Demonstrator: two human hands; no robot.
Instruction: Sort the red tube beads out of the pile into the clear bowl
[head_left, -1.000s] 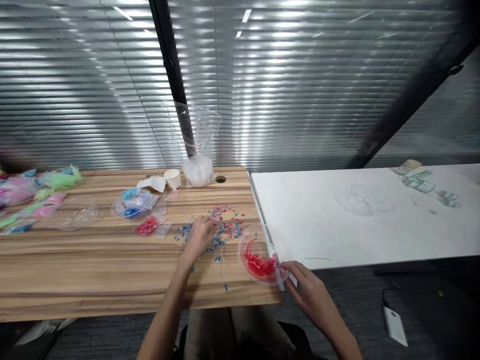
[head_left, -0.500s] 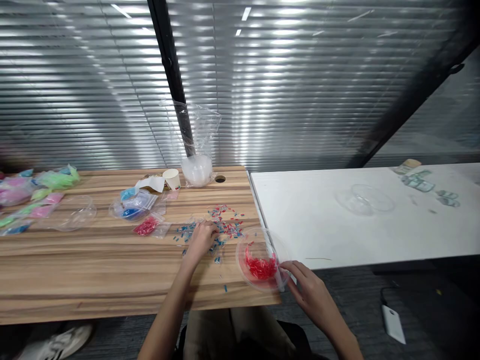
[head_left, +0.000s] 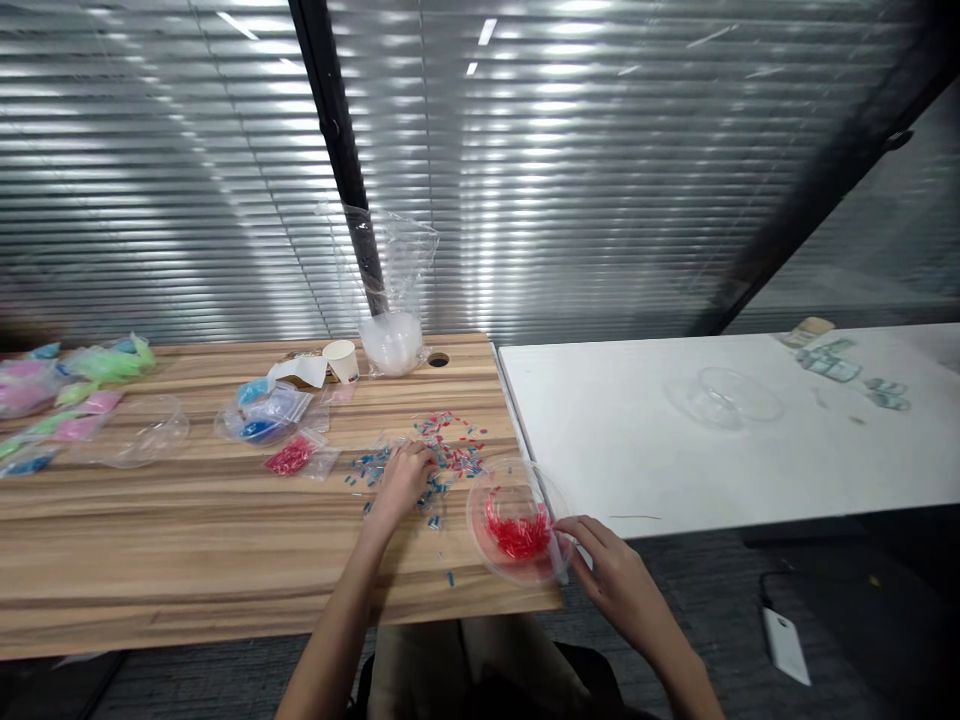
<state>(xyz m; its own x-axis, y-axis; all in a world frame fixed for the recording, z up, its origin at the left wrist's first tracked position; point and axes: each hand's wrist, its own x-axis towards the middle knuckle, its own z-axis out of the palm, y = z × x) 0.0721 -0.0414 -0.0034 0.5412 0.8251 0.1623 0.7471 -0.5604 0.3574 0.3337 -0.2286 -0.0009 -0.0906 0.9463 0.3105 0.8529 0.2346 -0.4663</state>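
1. A round, clear plastic bowl (head_left: 478, 540) is seen right of centre in the lower half of the frame, its smooth walls set across the seam of two benches.
2. Slim, glossy red pieces (head_left: 519, 538) are heaped in the bowl, tangled like short straws.
3. The bowl's right edge is met by the fingertips of the right hand (head_left: 619, 580); its grip is narrow, pinched on the rim.
4. Small blue and red pieces (head_left: 459, 458), short and rod-like, are strewn left of the bowl, near the middle of the frame.
5. Among them the left hand (head_left: 407, 475) is lowered, fingers curled; whether anything is held in its grip cannot be told.
6. Farther left, more red pieces are packed in a flat, see-through bag (head_left: 291, 456), and behind it blue packets (head_left: 271, 412) are piled.
7. Beyond these, a white paper cup (head_left: 342, 361) is placed beside a rounded, milky stack (head_left: 392, 343) wrapped in crinkled clear film.
8. Everything at left is carried by a bench (head_left: 187, 520) with streaked wood grain; at right a smooth white bench (head_left: 600, 430) is topped with clear round plastic (head_left: 739, 398).
9. The upper frame is filled by shiny slatted blinds (head_left: 600, 200).
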